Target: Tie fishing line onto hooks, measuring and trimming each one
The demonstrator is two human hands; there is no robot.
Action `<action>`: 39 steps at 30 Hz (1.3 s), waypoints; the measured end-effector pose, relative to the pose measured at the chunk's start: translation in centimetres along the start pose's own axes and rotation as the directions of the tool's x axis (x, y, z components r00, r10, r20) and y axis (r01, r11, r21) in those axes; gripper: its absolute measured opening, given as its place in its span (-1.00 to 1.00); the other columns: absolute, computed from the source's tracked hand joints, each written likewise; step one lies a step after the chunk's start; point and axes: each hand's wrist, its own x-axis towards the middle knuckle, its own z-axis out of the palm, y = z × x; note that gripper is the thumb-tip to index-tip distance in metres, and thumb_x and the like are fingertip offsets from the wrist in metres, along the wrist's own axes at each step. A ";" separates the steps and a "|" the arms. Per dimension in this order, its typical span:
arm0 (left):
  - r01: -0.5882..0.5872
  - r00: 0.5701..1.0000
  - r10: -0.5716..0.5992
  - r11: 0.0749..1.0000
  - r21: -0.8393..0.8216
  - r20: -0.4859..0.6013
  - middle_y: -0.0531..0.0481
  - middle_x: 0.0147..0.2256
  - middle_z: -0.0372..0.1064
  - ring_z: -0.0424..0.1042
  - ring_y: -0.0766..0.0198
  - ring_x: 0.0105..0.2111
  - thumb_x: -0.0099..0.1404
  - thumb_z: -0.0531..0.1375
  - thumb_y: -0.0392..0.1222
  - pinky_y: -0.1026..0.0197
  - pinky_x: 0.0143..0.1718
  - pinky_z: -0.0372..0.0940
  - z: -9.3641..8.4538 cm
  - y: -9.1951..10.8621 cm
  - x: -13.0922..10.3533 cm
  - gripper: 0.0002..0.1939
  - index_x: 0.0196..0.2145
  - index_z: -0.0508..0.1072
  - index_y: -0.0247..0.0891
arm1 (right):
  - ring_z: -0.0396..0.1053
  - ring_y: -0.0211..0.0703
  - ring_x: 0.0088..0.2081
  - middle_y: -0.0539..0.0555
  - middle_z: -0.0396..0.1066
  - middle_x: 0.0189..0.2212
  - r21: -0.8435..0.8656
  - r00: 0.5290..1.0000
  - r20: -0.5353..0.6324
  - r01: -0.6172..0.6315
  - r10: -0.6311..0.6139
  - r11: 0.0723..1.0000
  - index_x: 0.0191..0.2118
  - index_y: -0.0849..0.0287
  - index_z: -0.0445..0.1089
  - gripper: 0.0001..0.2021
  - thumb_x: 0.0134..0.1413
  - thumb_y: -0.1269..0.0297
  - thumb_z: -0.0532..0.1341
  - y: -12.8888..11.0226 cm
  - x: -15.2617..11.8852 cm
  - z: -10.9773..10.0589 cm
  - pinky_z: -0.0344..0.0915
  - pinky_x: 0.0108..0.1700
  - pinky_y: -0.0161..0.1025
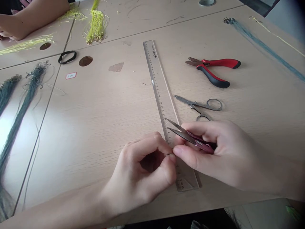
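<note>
My left hand (145,171) is closed in a pinch over the lower part of a clear ruler (158,86). A thin dark bit shows between its thumb and forefinger, too small to name. Touching those fingertips is the thumb of my right hand (228,156). That hand is wrapped round a pair of thread snips (190,135) with purplish handles, their two blades apart and pointing left above the ruler. Just beyond the right hand lie metal scissors (202,105), one finger loop partly hidden by the hand.
Pliers (212,68) with red and black handles lie beyond the scissors. Blue-grey cord bundles (23,105) are at left, another bundle (264,44) at right. Yellow cords (96,27), a black band (67,57) and a tape roll (206,2) lie farther back. Another person's arm (35,19) rests at upper left.
</note>
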 end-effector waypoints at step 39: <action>0.058 0.998 -0.052 0.837 -0.545 0.026 0.13 -0.53 0.17 0.09 0.44 -0.57 0.31 0.12 -0.30 0.31 -0.56 0.02 -0.4 -1.2 0.1 -0.81 -0.49 0.33 -0.25 | 0.15 -0.32 -0.60 -0.06 0.24 -0.65 -0.133 0.988 0.149 0.064 -0.044 0.989 -0.37 0.09 0.41 -0.65 0.25 0.01 0.02 -0.3 -0.3 -0.3 -0.02 -0.59 -0.33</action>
